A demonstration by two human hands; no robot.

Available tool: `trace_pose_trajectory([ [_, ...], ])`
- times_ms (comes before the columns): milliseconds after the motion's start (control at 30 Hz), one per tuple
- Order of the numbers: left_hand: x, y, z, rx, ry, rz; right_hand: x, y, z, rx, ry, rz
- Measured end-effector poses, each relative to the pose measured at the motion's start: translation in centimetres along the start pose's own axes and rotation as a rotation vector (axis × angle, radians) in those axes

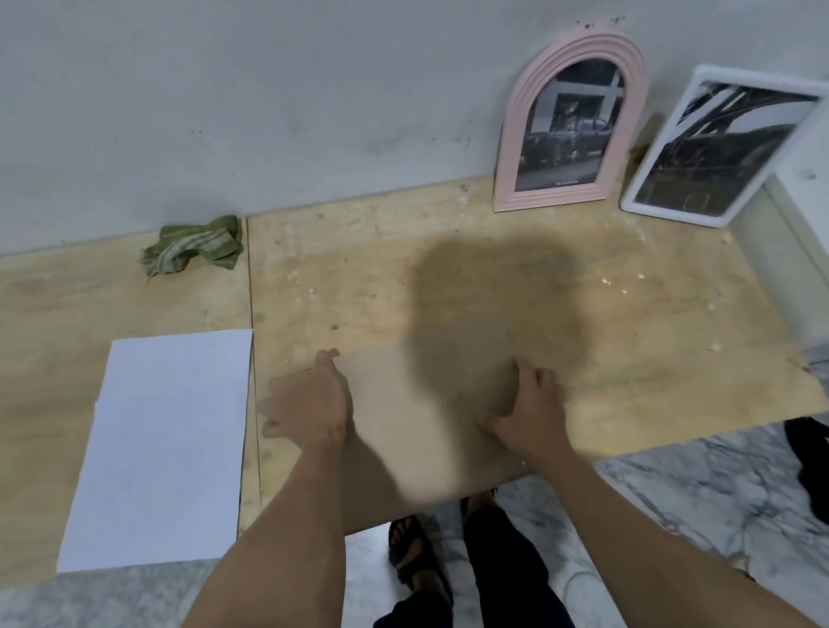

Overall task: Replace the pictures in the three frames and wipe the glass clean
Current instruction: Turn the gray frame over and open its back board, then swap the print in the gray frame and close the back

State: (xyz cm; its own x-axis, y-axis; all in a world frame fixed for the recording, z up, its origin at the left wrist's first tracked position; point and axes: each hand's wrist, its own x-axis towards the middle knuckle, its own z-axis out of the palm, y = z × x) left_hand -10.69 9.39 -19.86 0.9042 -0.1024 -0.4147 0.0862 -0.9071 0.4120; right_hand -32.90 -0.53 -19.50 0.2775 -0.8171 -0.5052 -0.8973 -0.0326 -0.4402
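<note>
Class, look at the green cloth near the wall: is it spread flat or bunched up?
Bunched up. The green striped cloth lies crumpled in a heap on the plywood table by the wall, with folds and twisted ends showing; neither hand touches it.

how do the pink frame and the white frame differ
The pink frame is arched on top; the white frame is rectangular. The pink frame stands upright at the wall; the white frame leans tilted to the right. Both hold dark pictures and rest on the plywood board.
</note>
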Motion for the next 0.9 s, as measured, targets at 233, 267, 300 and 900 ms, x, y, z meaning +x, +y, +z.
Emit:
trace_pose_trajectory([
  [233, -0.4, 1.1, -1.2, 0.108, -0.024, 0.097, 0.3, 0.2, -1.6, 0.324, 0.272, 0.007],
  [267, -0.4, 1.1, -1.3, 0.118, -0.027, 0.105, 0.5, 0.2, -2.1, 0.348, 0.256, 0.018],
  [300, -0.3, 1.1, -1.3, 0.122, -0.031, 0.115, 0.6, 0.1, -2.5, 0.331, 0.241, 0.030],
  [900, 0.7, 1.4, -0.4, -0.027, -0.090, 0.062, 3.7, -1.5, -4.9, 0.214, 0.057, 0.193],
])
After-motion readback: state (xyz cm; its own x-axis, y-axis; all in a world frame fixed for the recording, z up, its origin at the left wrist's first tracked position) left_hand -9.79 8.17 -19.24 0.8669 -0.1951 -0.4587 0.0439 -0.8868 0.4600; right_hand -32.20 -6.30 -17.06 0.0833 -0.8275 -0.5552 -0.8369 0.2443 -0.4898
